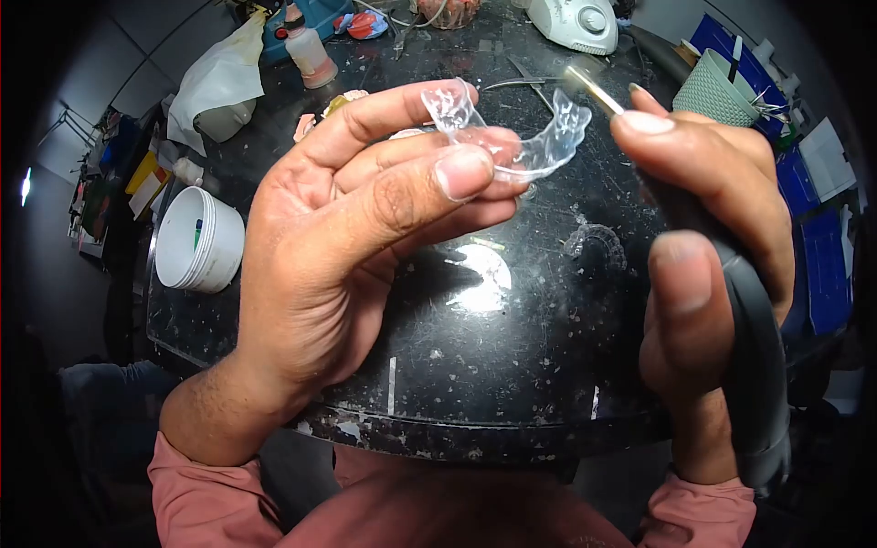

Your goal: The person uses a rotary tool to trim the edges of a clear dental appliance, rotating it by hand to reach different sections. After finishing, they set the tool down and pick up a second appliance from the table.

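Between thumb and fingers, my left hand [365, 192] pinches a clear plastic dental aligner [548, 146], curved like an arch of teeth. My right hand [708, 201] is wrapped round a black rotary handpiece [760, 365]. Its metal shank points up and left, and the blurred tip [577, 75] is close to the aligner's right end, apart from it. The lower part of the handpiece runs down along my right wrist. A second clear aligner [594, 245] lies on the black table below the hands.
On the black table [512, 365], a white tub [196, 242] stands left, with a bottle of pinkish liquid [311, 57] farther back. A white control unit [580, 23] sits at the back. Metal scissors [525, 80] lie behind the aligner. A pale green basket [717, 91] holds tools at right.
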The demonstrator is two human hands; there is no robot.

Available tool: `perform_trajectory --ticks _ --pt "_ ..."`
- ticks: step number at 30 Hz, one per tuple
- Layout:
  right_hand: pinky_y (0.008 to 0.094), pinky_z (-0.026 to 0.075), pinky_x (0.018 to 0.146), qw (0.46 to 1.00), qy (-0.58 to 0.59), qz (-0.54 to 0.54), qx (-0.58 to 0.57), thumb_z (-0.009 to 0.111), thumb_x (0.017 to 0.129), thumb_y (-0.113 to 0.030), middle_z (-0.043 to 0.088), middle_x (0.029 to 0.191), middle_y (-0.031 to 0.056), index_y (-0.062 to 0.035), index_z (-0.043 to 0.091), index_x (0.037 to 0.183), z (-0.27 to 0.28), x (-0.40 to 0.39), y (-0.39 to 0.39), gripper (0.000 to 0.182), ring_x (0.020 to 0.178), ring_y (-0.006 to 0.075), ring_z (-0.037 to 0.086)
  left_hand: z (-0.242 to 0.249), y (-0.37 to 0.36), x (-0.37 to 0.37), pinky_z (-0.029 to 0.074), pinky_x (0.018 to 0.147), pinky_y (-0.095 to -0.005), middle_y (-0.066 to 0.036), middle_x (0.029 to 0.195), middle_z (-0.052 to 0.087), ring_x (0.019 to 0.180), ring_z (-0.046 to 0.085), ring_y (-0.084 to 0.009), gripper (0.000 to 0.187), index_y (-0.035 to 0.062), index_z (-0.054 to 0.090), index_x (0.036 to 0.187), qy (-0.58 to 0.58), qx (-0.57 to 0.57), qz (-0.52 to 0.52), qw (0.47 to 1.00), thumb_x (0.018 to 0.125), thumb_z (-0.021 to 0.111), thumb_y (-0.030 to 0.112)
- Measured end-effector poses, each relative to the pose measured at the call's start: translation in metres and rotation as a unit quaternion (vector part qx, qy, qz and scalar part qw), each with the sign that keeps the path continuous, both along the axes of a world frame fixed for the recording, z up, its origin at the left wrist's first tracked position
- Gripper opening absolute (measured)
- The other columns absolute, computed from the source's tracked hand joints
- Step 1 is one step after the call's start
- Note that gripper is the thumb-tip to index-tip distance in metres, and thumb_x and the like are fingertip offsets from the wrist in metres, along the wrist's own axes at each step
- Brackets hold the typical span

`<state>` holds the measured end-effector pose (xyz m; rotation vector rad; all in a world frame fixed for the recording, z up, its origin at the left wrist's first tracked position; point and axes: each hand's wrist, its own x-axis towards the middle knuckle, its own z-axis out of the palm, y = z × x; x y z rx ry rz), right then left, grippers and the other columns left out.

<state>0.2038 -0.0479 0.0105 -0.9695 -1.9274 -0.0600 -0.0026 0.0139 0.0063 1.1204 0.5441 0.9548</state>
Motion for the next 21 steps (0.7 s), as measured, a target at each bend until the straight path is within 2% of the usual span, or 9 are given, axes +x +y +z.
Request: perform_trajectory --ticks 1,3,4,6,7,10,13,16,21 --pt "0.0440 0.043 0.099 1.000 0.000 0.001 0.001 0.064 0.085 -0.020 0.060 0.108 0.0170 0.0017 0.049 0.119 -0.004 -0.006 0.001 0.043 0.089 0.0207 0.059 0.002 -0.001 0.001 0.055 0.088 -0.0335 -0.017 0.109 0.063 0.096 0.066 -0.0238 0.044 -0.0053 0.047 0.125 0.002 -0.005 0.014 1.000 0.087 0.062 0.012" --pt "0.0495 0.043 0.100 0.986 0.168 -0.001 -0.018 0.064 0.086 -0.022 0.059 0.104 0.0144 0.0012 0.047 0.117 -0.015 -0.024 0.003 0.042 0.085 0.0191 0.058 0.001 -0.002 0.000 0.055 0.088 -0.0334 -0.016 0.105 0.064 0.097 0.065 -0.0231 0.040 -0.0048 0.050 0.122 -0.003 -0.012 0.032 0.999 0.087 0.062 0.010" --pt "0.0495 0.043 0.100 0.986 0.168 -0.002 -0.018 0.064 0.086 -0.022 0.059 0.104 0.0144 0.0012 0.047 0.117 -0.015 -0.020 0.004 0.042 0.085 0.0191 0.058 0.000 -0.001 0.000 0.055 0.088 -0.0334 -0.016 0.105 0.064 0.097 0.065 -0.0231 0.040 -0.0048 0.050 0.122 -0.003 -0.012 0.031 0.999 0.087 0.062 0.010" --pt "0.0551 0.044 0.098 0.990 0.077 0.110 -0.033 0.065 0.085 -0.022 0.057 0.097 0.0109 0.0001 0.047 0.112 -0.013 -0.010 0.009 0.039 0.083 0.0174 0.057 -0.003 0.000 -0.001 0.055 0.088 -0.0340 -0.017 0.106 0.063 0.098 0.065 -0.0234 0.038 -0.0049 0.050 0.120 -0.025 0.016 0.031 0.999 0.086 0.061 0.007" --pt "0.0589 0.043 0.097 0.994 0.072 0.084 0.003 0.066 0.084 -0.022 0.054 0.089 0.0097 -0.0011 0.047 0.106 -0.015 -0.015 0.011 0.036 0.082 0.0169 0.058 -0.003 0.001 -0.002 0.055 0.088 -0.0340 -0.017 0.106 0.063 0.098 0.065 -0.0234 0.038 -0.0049 0.050 0.120 -0.025 0.016 0.032 0.999 0.086 0.061 0.007" --pt "0.0597 0.043 0.098 0.985 0.147 0.085 0.012 0.066 0.084 -0.024 0.054 0.089 0.0105 -0.0014 0.047 0.105 -0.018 -0.021 0.012 0.036 0.083 0.0190 0.058 -0.004 0.001 -0.001 0.055 0.088 -0.0344 -0.018 0.109 0.062 0.099 0.064 -0.0234 0.035 -0.0038 0.051 0.117 -0.015 0.050 0.037 0.998 0.083 0.061 0.001" --pt "0.0603 0.042 0.098 0.991 0.095 0.093 0.021 0.066 0.084 -0.026 0.054 0.091 0.0111 -0.0017 0.047 0.104 -0.017 -0.016 0.013 0.037 0.085 0.0213 0.059 -0.005 -0.001 0.000 0.052 0.091 -0.0343 -0.018 0.109 0.062 0.102 0.063 -0.0228 0.035 -0.0018 0.052 0.113 -0.024 0.086 0.037 0.995 0.079 0.060 -0.007" --pt "0.0609 0.042 0.097 0.986 0.143 0.085 -0.005 0.066 0.084 -0.027 0.054 0.089 0.0106 -0.0020 0.047 0.104 -0.015 -0.021 0.009 0.037 0.088 0.0226 0.060 -0.008 0.000 -0.001 0.049 0.095 -0.0351 -0.019 0.111 0.063 0.104 0.062 -0.0229 0.034 -0.0007 0.053 0.109 -0.019 0.121 0.035 0.992 0.077 0.061 -0.009" --pt "0.0637 0.038 0.099 0.985 0.103 0.136 0.018 0.065 0.086 -0.027 0.052 0.082 0.0092 -0.0032 0.047 0.104 -0.016 -0.016 0.015 0.035 0.078 0.0159 0.056 -0.011 0.003 0.000 0.046 0.097 -0.0364 -0.020 0.113 0.062 0.104 0.062 -0.0240 0.033 0.0013 0.053 0.104 -0.009 0.164 0.039 0.986 0.075 0.063 -0.010"
